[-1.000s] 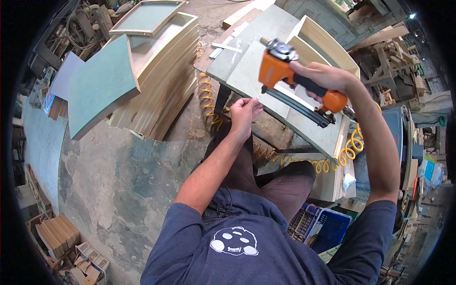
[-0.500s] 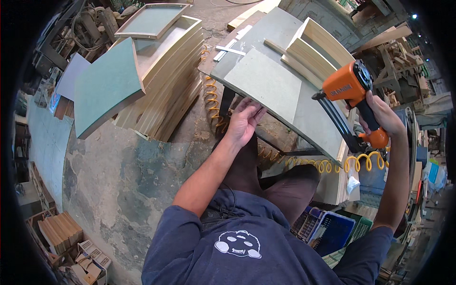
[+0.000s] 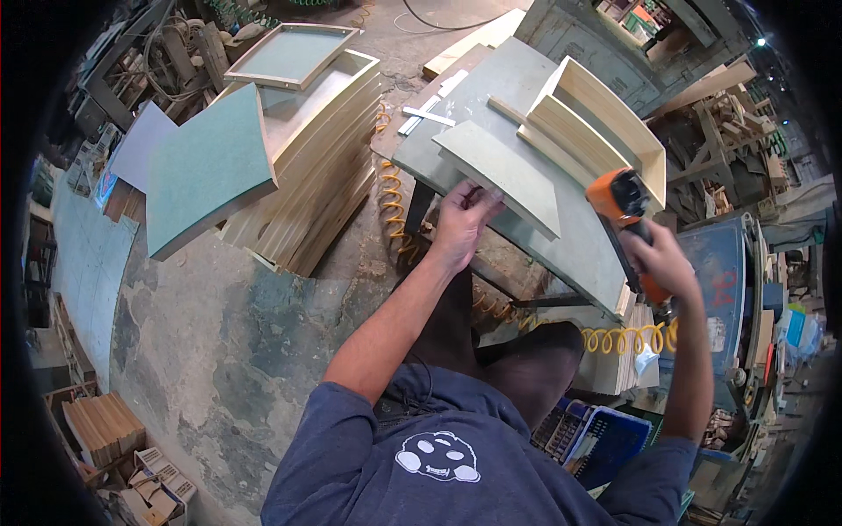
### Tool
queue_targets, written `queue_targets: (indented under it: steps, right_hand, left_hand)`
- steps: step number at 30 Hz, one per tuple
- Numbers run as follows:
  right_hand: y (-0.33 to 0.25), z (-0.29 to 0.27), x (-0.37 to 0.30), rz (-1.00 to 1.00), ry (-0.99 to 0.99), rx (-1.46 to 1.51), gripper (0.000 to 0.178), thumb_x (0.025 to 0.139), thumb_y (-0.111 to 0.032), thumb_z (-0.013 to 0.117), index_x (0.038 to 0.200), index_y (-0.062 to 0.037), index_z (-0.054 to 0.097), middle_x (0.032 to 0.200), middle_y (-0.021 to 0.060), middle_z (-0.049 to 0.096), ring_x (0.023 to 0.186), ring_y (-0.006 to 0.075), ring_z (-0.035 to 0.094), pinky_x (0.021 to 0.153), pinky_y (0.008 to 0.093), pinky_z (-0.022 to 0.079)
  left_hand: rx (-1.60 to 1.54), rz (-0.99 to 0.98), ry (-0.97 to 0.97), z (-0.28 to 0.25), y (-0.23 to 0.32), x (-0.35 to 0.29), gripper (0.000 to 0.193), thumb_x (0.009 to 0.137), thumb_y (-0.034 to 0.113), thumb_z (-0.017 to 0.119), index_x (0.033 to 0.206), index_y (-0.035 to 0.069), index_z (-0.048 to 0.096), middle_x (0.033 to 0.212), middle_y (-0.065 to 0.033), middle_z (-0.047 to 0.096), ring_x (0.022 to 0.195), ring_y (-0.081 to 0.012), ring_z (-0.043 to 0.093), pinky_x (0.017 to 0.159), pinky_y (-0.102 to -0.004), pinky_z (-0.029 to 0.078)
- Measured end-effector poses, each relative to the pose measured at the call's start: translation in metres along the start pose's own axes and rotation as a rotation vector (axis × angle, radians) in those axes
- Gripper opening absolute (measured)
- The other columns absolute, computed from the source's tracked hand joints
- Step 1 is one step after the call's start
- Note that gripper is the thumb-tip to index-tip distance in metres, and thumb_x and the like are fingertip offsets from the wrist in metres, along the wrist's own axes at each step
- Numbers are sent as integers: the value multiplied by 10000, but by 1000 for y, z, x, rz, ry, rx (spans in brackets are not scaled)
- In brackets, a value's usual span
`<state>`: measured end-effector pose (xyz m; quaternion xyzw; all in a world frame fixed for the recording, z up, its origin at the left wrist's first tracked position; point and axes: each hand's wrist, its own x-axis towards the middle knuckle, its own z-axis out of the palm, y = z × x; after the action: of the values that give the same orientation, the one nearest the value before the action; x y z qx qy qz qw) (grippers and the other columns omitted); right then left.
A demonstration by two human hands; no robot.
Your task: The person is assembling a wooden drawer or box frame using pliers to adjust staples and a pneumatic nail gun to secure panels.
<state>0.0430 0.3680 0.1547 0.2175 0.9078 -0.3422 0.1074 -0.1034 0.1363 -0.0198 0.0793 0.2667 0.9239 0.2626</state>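
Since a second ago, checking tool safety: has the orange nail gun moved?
Yes. The orange nail gun in the right hand swung from over the grey work table to its right edge.

Orange nail gun [image 3: 621,200]; grey-green panel [image 3: 500,171]; coiled orange-yellow hose [image 3: 623,337]; pale wooden frames [image 3: 324,167]; blue crate [image 3: 605,438]

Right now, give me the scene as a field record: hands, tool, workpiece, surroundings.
left hand: grips near edge of the green-faced panel lying on the workbench
right hand: grip closed on the orange pneumatic nail gun, at the bench's right edge
hose: orange coiled air hose hanging below the gun
on bench: open wooden frame, loose wooden strips
left of bench: stack of framed panels on the concrete floor
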Motion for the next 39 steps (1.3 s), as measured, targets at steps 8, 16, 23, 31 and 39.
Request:
queue_targets:
  steps: [8,16,23,31,39]
  right_hand:
    - [70,92,34,-27,453,-645,666,820,-326,642,1375,-97,352,911,229,636,808,392,632,701,474,500]
    - [94,101,41,102,407,-624,810,778,-396,690,1419,-107,287,945,209,584,859,364,613,742,423,493]
    - [-16,98,-37,-533,177,404,961,727,-329,767,1438,-15,202,1363,210,399,1227,272,447,968,374,399]
    - [-11,145,-60,-464,521,974,293,907,-125,595,1148,37,557,1000,25,602,886,69,533,770,218,425]
    - [-8,147,-69,-381,372,1439,366,951,-205,508,1244,11,465,1204,114,558,1076,193,563,917,340,469]
  left_hand:
    - [13,47,-18,45,16,-9,180,869,51,609,1045,29,581,953,-57,626,880,-151,599,837,-331,503]
    - [-4,40,12,72,35,-30,121,858,56,634,968,43,585,915,-46,628,862,-132,605,800,-295,522]
    - [-13,0,-4,96,39,-53,120,858,69,641,954,24,585,922,-59,631,843,-131,617,794,-280,531]
    - [82,19,-109,117,18,-71,245,847,8,629,1082,-26,570,995,-127,640,917,-162,627,843,-294,525]
    - [838,253,-201,131,28,-85,225,812,10,663,1026,-26,605,931,-108,646,816,-126,636,669,-239,545]
